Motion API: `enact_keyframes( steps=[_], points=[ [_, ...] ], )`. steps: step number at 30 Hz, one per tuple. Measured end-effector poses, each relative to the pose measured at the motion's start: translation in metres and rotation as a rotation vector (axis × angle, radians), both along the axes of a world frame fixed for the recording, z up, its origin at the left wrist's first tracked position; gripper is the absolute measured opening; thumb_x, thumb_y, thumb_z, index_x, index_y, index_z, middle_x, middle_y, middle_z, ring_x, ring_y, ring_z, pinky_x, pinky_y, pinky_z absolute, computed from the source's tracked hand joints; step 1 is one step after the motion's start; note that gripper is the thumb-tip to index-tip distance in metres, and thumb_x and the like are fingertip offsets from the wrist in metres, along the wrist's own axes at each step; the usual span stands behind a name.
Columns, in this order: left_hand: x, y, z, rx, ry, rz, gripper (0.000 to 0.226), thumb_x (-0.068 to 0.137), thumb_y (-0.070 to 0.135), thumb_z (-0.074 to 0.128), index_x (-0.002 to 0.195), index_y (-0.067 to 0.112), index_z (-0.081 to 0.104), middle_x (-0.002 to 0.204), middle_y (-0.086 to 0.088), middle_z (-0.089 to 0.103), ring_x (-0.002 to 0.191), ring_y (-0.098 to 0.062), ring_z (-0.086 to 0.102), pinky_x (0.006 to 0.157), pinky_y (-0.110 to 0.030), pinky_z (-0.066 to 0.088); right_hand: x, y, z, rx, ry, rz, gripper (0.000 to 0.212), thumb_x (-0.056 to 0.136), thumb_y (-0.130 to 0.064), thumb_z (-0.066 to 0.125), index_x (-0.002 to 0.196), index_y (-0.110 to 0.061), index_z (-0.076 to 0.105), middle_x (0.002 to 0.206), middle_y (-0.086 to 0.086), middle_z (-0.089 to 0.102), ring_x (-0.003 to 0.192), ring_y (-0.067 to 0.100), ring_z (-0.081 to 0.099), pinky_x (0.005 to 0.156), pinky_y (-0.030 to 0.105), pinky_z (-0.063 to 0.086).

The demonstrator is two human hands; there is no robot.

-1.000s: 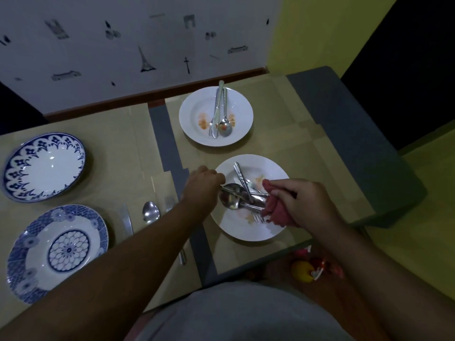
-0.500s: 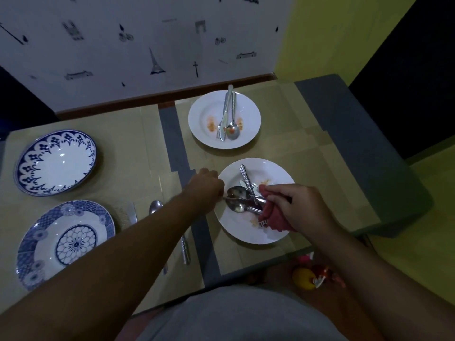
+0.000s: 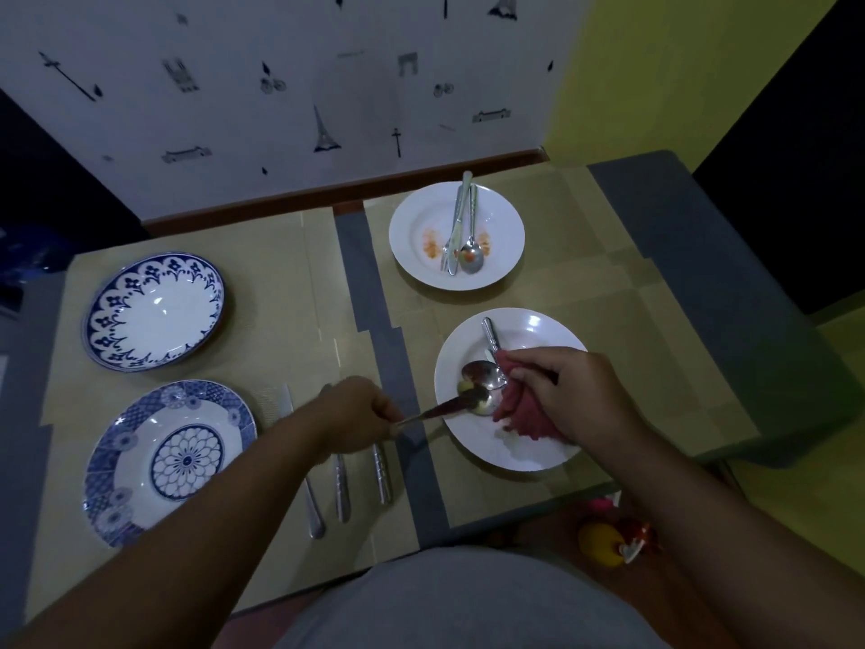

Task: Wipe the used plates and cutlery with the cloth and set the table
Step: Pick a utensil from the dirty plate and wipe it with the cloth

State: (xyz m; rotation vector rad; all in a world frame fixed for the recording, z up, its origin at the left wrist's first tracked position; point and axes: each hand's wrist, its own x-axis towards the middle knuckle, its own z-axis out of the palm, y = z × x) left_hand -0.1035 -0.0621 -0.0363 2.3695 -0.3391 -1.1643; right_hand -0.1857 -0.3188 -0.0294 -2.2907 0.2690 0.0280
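Whereas a second ago it reached across the worktop (image 3: 281, 297) into the near white plate (image 3: 477, 445), the left hand (image 3: 360, 416) now sits off its 9 o'clock rim. The right hand (image 3: 575, 395) clutches the cloth (image 3: 519, 414). The left grips a spoon (image 3: 472, 401) by the handle, its bowl touching the cloth's 9 o'clock side, so wiping looks under way.

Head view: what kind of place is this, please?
Most likely a dining table in a home. Tan placemats cover it, used white plates and blue-patterned plates sit with cutlery, and the wall behind has wallpaper printed with landmarks such as the Eiffel Tower.
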Motion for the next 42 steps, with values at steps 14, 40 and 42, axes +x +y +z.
enact_keyframes(
  steps=[14, 40, 42],
  points=[
    [-0.057, -0.032, 0.015, -0.417, 0.246, 0.622, 0.010, 0.093, 0.010, 0.066, 0.096, 0.016, 0.073, 0.091, 0.001, 0.073, 0.085, -0.010, 0.068, 0.074, -0.026, 0.054, 0.020, 0.055, -0.003, -0.063, -0.075, 0.168, 0.021, 0.093, -0.021, 0.063, 0.113, -0.018, 0.065, 0.107, 0.002, 0.069, 0.092, 0.010, 0.065, 0.084, 0.030, 0.057],
    [-0.065, -0.038, 0.025, -0.449, 0.167, 0.730, 0.012, 0.095, 0.011, 0.063, 0.098, 0.015, 0.074, 0.093, -0.007, 0.072, 0.080, -0.014, 0.063, 0.060, -0.021, 0.048, 0.044, 0.018, -0.016, -0.329, -0.199, 0.449, 0.036, 0.083, -0.014, 0.071, 0.119, -0.014, 0.066, 0.121, 0.005, 0.066, 0.112, 0.021, 0.059, 0.099, 0.043, 0.048],
    [-0.068, -0.039, 0.025, -0.446, 0.164, 0.734, 0.012, 0.096, 0.011, 0.062, 0.095, 0.017, 0.073, 0.091, -0.006, 0.072, 0.077, -0.013, 0.064, 0.057, -0.018, 0.049, 0.030, 0.026, -0.014, -0.380, -0.216, 0.576, 0.044, 0.075, -0.014, 0.080, 0.117, -0.014, 0.067, 0.120, 0.006, 0.067, 0.112, 0.023, 0.060, 0.101, 0.040, 0.047]
  ],
)
